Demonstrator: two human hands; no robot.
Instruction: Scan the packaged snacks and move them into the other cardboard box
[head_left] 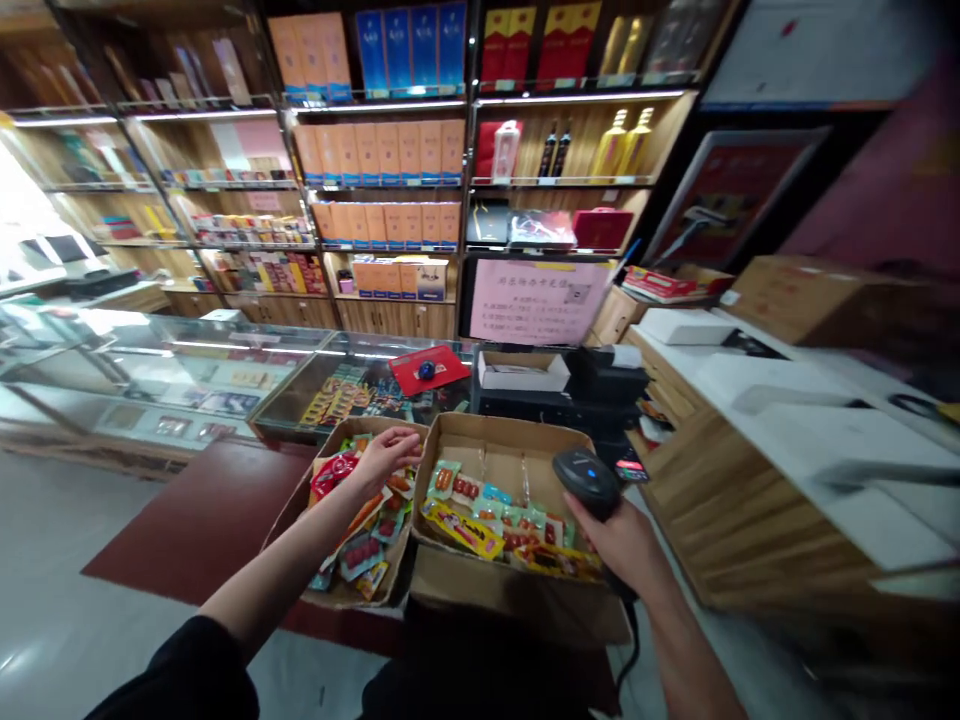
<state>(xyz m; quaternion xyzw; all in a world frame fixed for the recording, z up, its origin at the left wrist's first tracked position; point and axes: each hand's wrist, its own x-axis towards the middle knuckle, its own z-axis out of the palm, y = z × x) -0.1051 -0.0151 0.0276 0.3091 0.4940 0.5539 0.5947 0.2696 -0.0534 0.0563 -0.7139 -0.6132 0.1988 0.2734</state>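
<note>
Centrally, two cardboard boxes stand side by side before the person: the left box [296,522] with a mixed heap of snack packets [361,552], the right box [510,437] with sausage packets [517,518] toward its near side and bare cardboard behind them. The left hand [386,458] is above the left box, near the adjoining walls, its fingers loosely bent and apart, with nothing seen in its grasp. The right hand [626,540] is closed around a black scanner [587,478], held above the right end of the right box; a small blue light shows on its top. Beyond the boxes, a red sheet [409,378] bearing a dark blue object [427,370] lies on the counter, left of a shallow white box [525,374]
</note>
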